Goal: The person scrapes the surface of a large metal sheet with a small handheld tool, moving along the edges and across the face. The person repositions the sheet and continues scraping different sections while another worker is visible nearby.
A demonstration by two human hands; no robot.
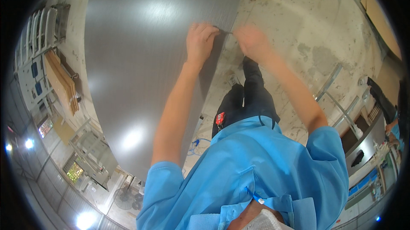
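Observation:
A large dark grey panel point(141, 55) with a smooth, shiny face stretches away in front of me on the left. At its right edge my left hand point(200, 42) is closed in a pinch, resting by the surface. A thin dark strip point(224, 32) spans the short gap between my hands, with one end at the left fingertips. Past the panel's edge my right hand point(253, 42), slightly blurred by motion, pinches the strip's other end. Exactly how the fingers sit on the strip is hard to make out.
Stained concrete floor point(299, 29) lies to the right. Metal frame bars point(337, 102) stand there, and another person's arm point(392, 126) shows at a second grey panel point(367, 142). Stacked brown boards point(60, 80) and a fan point(124, 198) are on the left. A blue hose point(196, 142) lies below the panel.

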